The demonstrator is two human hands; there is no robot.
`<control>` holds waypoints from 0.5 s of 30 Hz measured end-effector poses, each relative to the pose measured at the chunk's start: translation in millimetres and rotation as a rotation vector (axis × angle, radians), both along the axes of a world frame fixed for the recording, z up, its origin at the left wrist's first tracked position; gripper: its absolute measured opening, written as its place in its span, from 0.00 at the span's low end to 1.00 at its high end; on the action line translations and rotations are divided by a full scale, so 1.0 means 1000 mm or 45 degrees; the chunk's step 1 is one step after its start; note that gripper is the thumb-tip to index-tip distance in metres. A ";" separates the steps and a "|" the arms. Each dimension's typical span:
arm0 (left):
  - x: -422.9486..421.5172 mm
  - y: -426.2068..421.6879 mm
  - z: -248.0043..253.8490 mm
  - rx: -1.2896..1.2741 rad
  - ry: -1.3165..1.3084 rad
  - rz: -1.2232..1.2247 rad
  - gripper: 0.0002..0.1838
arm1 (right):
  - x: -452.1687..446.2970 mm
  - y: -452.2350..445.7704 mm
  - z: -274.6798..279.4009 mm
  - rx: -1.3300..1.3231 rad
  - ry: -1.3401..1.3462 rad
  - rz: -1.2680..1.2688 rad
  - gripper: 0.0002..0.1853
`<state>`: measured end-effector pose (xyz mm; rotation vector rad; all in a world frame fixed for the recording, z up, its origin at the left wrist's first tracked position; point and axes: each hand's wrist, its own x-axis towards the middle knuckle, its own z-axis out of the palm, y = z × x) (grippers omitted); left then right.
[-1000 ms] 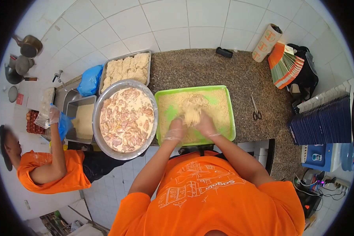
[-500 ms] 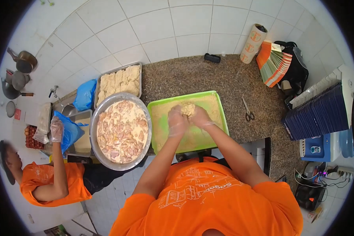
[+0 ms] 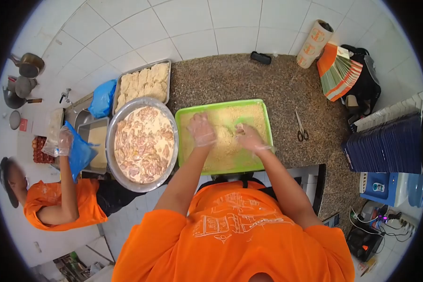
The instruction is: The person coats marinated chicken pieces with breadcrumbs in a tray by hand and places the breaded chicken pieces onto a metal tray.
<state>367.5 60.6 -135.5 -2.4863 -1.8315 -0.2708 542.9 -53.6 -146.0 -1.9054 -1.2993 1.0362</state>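
A green tray (image 3: 267,123) of pale crumbs lies on the granite counter. Over its left part is my left hand (image 3: 201,129), in a clear glove, fingers apart and nothing held. My right hand (image 3: 249,138), also gloved, is at the tray's right part with its fingers curled; what they hold, if anything, is too small to make out. A crumb-covered piece (image 3: 225,135) lies between my hands. Left of the tray stands a round metal bowl (image 3: 145,143) of raw meat pieces in creamy liquid.
Behind the bowl is a metal tray of breaded pieces (image 3: 144,84). Scissors (image 3: 301,128) lie right of the green tray. A co-worker (image 3: 63,202) at the left holds a blue bag (image 3: 80,149). Stacked dark boxes (image 3: 383,143) stand at the right.
My hands, close together around a crumb-covered lump half a second ago, have moved apart, the left one leftward. The camera view has shifted slightly.
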 end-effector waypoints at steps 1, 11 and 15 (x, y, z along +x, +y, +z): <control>0.000 0.004 0.002 -0.045 0.074 -0.072 0.22 | 0.002 -0.004 0.001 -0.021 0.042 0.009 0.25; 0.034 -0.011 -0.016 0.019 0.048 -0.199 0.36 | 0.027 -0.017 0.002 -0.054 0.520 -0.319 0.09; 0.046 -0.039 -0.009 -0.173 0.029 -0.376 0.37 | 0.021 -0.005 0.022 -0.063 0.064 -0.161 0.09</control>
